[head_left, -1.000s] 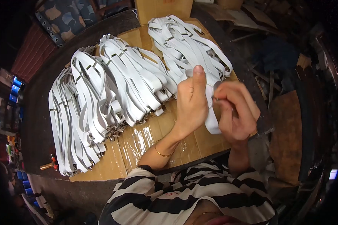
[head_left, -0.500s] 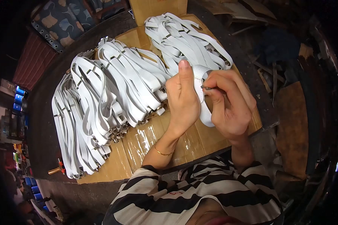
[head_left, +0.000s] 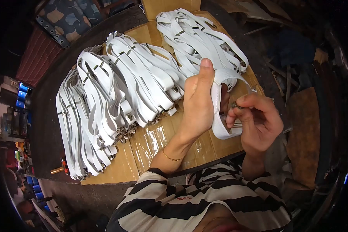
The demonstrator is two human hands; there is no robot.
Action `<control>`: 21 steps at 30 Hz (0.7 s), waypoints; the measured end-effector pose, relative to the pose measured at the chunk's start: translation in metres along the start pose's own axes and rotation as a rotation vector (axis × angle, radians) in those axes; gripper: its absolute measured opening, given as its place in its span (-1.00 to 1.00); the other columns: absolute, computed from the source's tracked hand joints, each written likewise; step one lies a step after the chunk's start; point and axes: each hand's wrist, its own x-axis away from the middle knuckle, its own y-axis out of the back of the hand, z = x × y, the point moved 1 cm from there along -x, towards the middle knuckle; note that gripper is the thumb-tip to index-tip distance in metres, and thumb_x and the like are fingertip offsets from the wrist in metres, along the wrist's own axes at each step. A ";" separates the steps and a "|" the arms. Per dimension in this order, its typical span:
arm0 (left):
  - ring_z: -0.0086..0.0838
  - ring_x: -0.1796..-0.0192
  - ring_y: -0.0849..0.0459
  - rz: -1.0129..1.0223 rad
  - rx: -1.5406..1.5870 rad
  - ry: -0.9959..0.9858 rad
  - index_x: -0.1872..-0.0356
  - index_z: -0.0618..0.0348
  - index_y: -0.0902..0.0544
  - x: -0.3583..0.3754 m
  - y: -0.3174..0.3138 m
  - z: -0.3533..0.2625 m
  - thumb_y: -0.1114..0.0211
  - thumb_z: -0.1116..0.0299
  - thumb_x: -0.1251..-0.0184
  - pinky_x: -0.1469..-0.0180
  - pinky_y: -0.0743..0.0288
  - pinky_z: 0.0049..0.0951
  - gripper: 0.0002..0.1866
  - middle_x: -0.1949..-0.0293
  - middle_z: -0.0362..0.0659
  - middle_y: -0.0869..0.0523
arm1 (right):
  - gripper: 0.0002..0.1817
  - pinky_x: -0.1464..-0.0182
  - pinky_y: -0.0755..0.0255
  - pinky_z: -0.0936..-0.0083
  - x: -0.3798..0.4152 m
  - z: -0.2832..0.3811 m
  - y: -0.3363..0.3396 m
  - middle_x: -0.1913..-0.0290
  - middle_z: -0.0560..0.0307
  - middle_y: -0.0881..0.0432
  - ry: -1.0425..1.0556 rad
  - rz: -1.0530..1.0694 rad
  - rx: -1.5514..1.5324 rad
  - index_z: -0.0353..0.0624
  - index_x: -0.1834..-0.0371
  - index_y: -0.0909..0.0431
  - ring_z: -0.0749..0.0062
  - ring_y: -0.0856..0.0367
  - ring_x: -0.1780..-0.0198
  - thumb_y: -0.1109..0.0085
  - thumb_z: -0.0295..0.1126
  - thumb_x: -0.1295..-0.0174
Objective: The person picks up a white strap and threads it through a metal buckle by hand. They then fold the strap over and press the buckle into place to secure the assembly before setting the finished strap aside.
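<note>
My left hand is closed round a white strap, thumb pointing up. A line of stitching shows along the strap near my palm, and the strap bends in a loop toward the right. My right hand is just right of this loop, its thumb and index finger pinching a small dark piece, too small to name. Silvery metal parts show on the strap by my right hand. Behind my hands lies a heap of white straps with metal slides.
Several more bundles of white straps lie side by side on a flattened cardboard sheet, metal ends toward me. A tool with a wooden handle lies at the table's left edge. A brown board stands at the right.
My right hand has drawn away from the strap's stitched part, moving right and down with the small dark piece still pinched. The loop of strap is now wider. My left hand keeps its hold.
</note>
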 end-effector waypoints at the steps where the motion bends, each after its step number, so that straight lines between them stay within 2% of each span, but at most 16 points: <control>1: -0.66 0.71 -0.33 0.000 0.001 0.004 0.62 0.19 -0.51 0.000 -0.001 0.000 0.22 -0.06 -0.57 0.65 -0.15 -0.58 -0.35 0.74 -0.28 -0.45 | -0.83 0.24 -0.49 0.59 -0.001 0.001 0.000 0.25 -0.02 -0.59 0.014 0.001 -0.013 -0.46 0.16 -0.53 0.46 -0.59 0.23 -0.09 -0.78 -0.19; 5: -0.66 0.69 -0.35 -0.022 0.043 -0.016 0.62 0.19 -0.51 0.001 -0.003 -0.001 0.21 -0.06 -0.57 0.63 -0.17 -0.59 -0.35 0.72 -0.29 -0.45 | -0.79 0.20 -0.49 0.62 -0.009 0.001 0.001 0.23 -0.04 -0.59 0.090 0.019 0.008 -0.47 0.14 -0.52 0.46 -0.60 0.23 -0.15 -0.80 -0.14; 7: -0.66 0.68 -0.35 -0.003 0.066 -0.019 0.63 0.19 -0.51 0.002 -0.004 0.001 0.21 -0.05 -0.58 0.62 -0.17 -0.60 -0.35 0.71 -0.29 -0.46 | -0.73 0.15 -0.50 0.61 -0.012 0.001 0.009 0.19 -0.08 -0.60 0.180 0.237 0.026 -0.47 0.12 -0.52 0.43 -0.62 0.20 -0.21 -0.81 -0.09; 8: -0.67 0.66 -0.35 -0.033 0.028 -0.059 0.63 0.20 -0.51 0.002 -0.003 0.003 0.21 -0.03 -0.58 0.60 -0.17 -0.60 -0.36 0.70 -0.30 -0.47 | -0.73 0.15 -0.50 0.61 -0.011 0.000 0.009 0.19 -0.08 -0.60 0.179 0.234 0.026 -0.47 0.12 -0.52 0.43 -0.62 0.20 -0.21 -0.81 -0.09; 11: -0.67 0.63 -0.34 -0.099 -0.048 -0.142 0.63 0.21 -0.51 0.002 -0.005 0.003 0.22 0.01 -0.60 0.57 -0.18 -0.60 -0.36 0.70 -0.30 -0.47 | -0.73 0.14 -0.52 0.55 -0.004 0.004 0.001 0.18 -0.08 -0.62 0.168 0.118 0.108 -0.47 0.12 -0.53 0.39 -0.63 0.17 -0.24 -0.78 -0.09; 13: -0.67 0.62 -0.34 -0.139 -0.083 -0.183 0.63 0.22 -0.52 0.002 -0.007 0.004 0.23 0.03 -0.60 0.55 -0.18 -0.59 -0.36 0.70 -0.30 -0.47 | -0.76 0.14 -0.52 0.51 -0.003 0.016 -0.009 0.19 -0.07 -0.63 -0.082 -0.085 0.089 -0.45 0.18 -0.55 0.33 -0.64 0.17 -0.26 -0.77 -0.06; 14: -0.68 0.62 -0.34 -0.137 -0.098 -0.220 0.60 0.22 -0.53 0.002 -0.008 0.005 0.21 0.00 -0.59 0.56 -0.17 -0.59 -0.37 0.68 -0.30 -0.49 | -0.76 0.14 -0.52 0.51 -0.004 0.015 -0.006 0.19 -0.07 -0.63 -0.084 -0.085 0.090 -0.45 0.18 -0.55 0.33 -0.64 0.17 -0.26 -0.77 -0.06; 16: -0.68 0.61 -0.34 -0.135 -0.112 -0.257 0.57 0.21 -0.54 0.003 -0.008 0.006 0.18 -0.02 -0.58 0.56 -0.17 -0.59 -0.38 0.66 -0.30 -0.50 | -0.81 0.18 -0.51 0.52 -0.009 0.011 0.001 0.25 -0.06 -0.64 0.196 0.114 0.466 -0.43 0.24 -0.58 0.29 -0.64 0.22 -0.26 -0.76 -0.06; 19: -0.71 0.58 -0.32 -0.149 -0.169 -0.340 0.53 0.23 -0.55 0.004 -0.004 0.013 0.17 0.02 -0.59 0.54 -0.15 -0.60 -0.42 0.64 -0.31 -0.50 | -0.82 0.24 -0.50 0.54 -0.009 0.008 -0.003 0.31 -0.07 -0.63 0.238 0.042 0.525 -0.42 0.27 -0.59 0.27 -0.63 0.30 -0.27 -0.75 -0.04; 21: -0.72 0.57 -0.28 -0.204 -0.328 -0.401 0.57 0.23 -0.51 0.005 -0.004 0.017 0.18 0.04 -0.59 0.54 -0.13 -0.59 -0.42 0.65 -0.33 -0.46 | -0.83 0.27 -0.49 0.54 -0.009 0.004 -0.007 0.33 -0.05 -0.63 0.242 -0.024 0.502 -0.42 0.28 -0.59 0.28 -0.62 0.33 -0.28 -0.74 -0.03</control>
